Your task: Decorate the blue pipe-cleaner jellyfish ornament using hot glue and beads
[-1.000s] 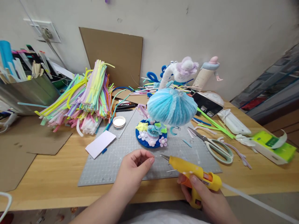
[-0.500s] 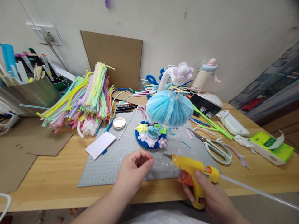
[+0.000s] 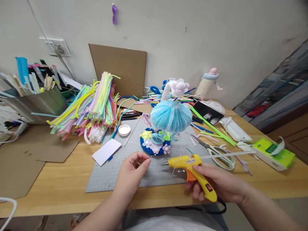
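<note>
glue gun (image 3: pixel 185 161) has tipped since the earlier frame, so its glue stick (image 3: pixel 226 154) now slants up to the right. it's lower right of center, with the right hand (image 3: pixel 214 178) wrapped around it. long axis runs nearly sideways, nozzle aimed left toward the nearby left hand (image 3: pixel 131 171), not touching. that hand's grip is thumb and finger pressed together, can't tell if they're pinching anything. puffy blue ornament (image 3: pixel 170 117) stands mid-frame.
</note>
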Demonstrator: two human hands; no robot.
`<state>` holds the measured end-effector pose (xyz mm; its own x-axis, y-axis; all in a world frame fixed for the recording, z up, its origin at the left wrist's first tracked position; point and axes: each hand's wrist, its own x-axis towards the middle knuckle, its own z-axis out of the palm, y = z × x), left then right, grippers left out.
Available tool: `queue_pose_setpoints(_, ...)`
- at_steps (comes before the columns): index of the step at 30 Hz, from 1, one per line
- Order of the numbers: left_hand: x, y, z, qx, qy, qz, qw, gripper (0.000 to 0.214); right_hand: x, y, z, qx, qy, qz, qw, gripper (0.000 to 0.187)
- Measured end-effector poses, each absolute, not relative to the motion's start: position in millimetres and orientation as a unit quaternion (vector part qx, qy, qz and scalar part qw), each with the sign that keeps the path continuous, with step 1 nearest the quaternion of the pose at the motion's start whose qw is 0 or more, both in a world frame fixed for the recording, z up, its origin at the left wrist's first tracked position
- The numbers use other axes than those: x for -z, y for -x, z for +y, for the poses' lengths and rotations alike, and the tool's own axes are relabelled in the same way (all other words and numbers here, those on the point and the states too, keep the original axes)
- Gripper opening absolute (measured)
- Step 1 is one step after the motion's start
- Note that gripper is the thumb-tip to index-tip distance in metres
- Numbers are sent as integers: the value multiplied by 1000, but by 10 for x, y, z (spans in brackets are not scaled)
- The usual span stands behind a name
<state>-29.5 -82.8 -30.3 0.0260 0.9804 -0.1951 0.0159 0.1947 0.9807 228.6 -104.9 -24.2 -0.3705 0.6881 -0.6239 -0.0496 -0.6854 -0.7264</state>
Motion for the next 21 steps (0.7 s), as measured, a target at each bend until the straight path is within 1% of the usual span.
queue_pose_setpoints(2, 289, 308, -836, -436, -464, 545, 545, 26, 257, -2327, -981, -718, 557, -357, 217, 37)
queue_pose_setpoints(3, 272, 306, -844, -437, -462, 543, 548, 26, 271, -2347, -943, -674, 587, -398, 206, 40)
queue_pose_setpoints(5, 222, 288, -865, -442, -444, 534, 568, 27, 294, -2384, -866, -549, 641, -509, 169, 46)
queue_pose_setpoints(7, 161, 262, -886, -438, -405, 522, 610, 27, 283, -2396, -811, -411, 666, -611, 119, 49)
queue_pose_setpoints(8, 130, 249, -895, -431, -381, 514, 636, 28, 259, -2384, -804, -350, 674, -642, 99, 49)
queue_pose_setpoints(10, 76, 223, -907, -410, -338, 494, 688, 29, 173, -2311, -844, -247, 694, -669, 94, 44)
queue_pose_setpoints(12, 31, 187, -917, -391, -308, 469, 729, 30, 60, -2179, -954, -168, 691, -690, 138, 35)
queue_pose_setpoints(14, -8, 136, -930, -377, -291, 449, 756, 30, -38, -2016, -1093, -168, 612, -742, 216, 25)
queue_pose_setpoints(16, -37, 69, -950, -367, -270, 431, 779, 29, -91, -1862, -1207, -136, 540, -778, 292, 13)
queue_pose_setpoints(18, -52, -3, -975, -361, -241, 412, 801, 28, -92, -1749, -1264, -82, 493, -798, 337, 13)
queue_pose_setpoints(21, -49, -90, -1007, -355, -193, 400, 822, 27, -34, -1674, -1257, -31, 476, -800, 365, 13)
